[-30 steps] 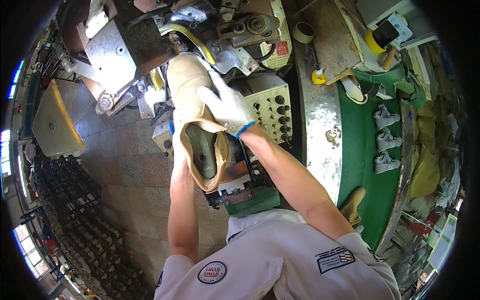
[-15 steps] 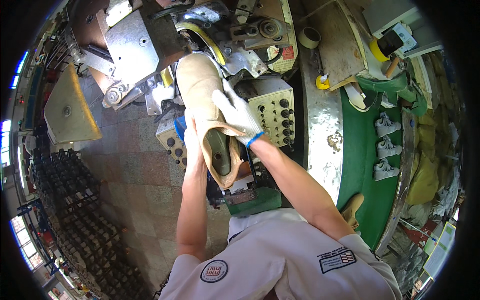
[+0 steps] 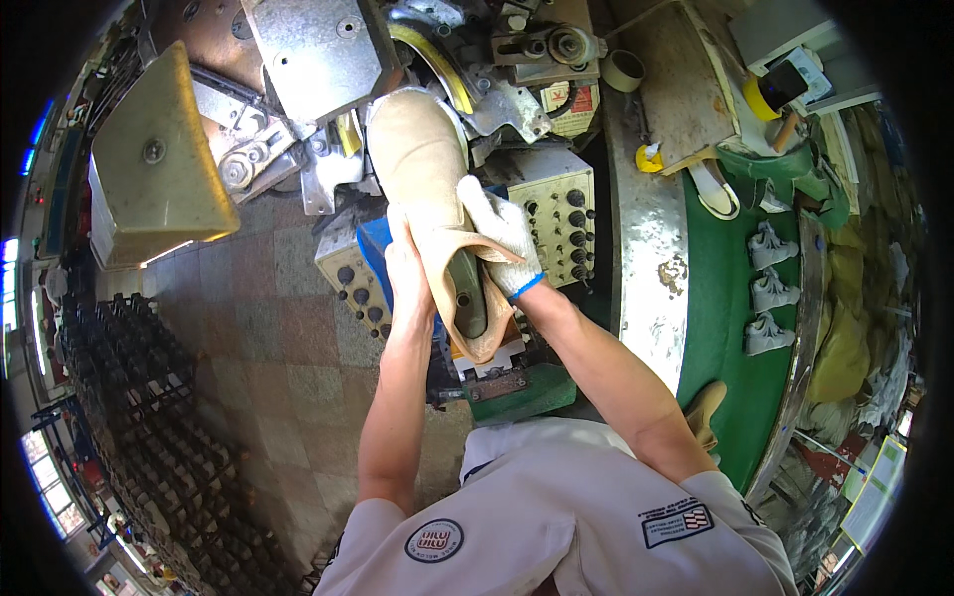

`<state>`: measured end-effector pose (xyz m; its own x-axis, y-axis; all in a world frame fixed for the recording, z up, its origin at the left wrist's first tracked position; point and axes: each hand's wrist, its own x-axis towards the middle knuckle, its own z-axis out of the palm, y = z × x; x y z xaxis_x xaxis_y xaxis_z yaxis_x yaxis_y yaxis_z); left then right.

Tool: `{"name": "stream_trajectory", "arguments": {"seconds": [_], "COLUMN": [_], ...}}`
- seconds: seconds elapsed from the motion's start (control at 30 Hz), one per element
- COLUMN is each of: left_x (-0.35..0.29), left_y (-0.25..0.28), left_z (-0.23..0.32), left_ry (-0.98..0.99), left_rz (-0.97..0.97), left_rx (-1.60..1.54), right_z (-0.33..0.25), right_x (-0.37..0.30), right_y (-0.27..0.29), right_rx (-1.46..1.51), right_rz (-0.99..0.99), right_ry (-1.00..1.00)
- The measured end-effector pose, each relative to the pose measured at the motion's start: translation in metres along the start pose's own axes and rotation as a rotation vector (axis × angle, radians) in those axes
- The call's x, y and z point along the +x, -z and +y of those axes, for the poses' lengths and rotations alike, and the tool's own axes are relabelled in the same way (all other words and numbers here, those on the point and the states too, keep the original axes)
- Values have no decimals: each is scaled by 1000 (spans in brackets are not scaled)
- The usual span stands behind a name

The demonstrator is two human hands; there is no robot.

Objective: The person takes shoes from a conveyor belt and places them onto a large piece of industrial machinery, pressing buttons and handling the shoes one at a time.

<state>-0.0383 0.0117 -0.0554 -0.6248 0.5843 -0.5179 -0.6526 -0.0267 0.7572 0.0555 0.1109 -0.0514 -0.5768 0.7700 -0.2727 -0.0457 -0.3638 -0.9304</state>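
A tan shoe upper [image 3: 417, 149] sits over a dark green last [image 3: 465, 298], its toe pointing away from me into the metal jaws of a machine [image 3: 328, 50]. The heel end, with its collar spread apart, faces me. My bare left hand [image 3: 405, 266] is closed along the upper's left side, its fingers partly hidden beneath. On the right side, my right hand [image 3: 502, 233], in a white knit glove with a blue cuff, grips the upper beside the collar, thumb on top. A curved yellow strip [image 3: 434, 68] borders the toe on the right.
Control panels with black knobs [image 3: 561, 228] flank the shoe below the jaws. A pale machine cover [image 3: 164, 159] juts out at left. Grey shoes [image 3: 770, 288] line a green surface [image 3: 730, 417] at right. Racks of dark shapes [image 3: 129, 368] stand on the left floor.
My right hand has drawn back from the top of the upper toward the collar, and its fingers have curled in. The machine and shoe appear farther right in view; my left hand keeps its hold.
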Motion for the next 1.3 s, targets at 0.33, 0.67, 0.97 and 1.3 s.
{"name": "stream_trajectory", "arguments": {"seconds": [0.33,0.67,0.97,1.3], "left_x": [7,-41,-52,-140], "left_y": [7,148,158,144], "left_z": [-17,-158,-264,-55], "left_ry": [-169,-271,-505,109], "left_rz": [37,207,243,92], "left_rx": [181,995,1220,898], "right_z": [4,7,15,-7], "right_x": [-1,-80,-144,-142], "right_y": [4,109,177,177], "right_rx": [-72,86,-64,46], "right_rz": [-1,151,338,148], "right_ry": [19,-1,-152,-67]}}
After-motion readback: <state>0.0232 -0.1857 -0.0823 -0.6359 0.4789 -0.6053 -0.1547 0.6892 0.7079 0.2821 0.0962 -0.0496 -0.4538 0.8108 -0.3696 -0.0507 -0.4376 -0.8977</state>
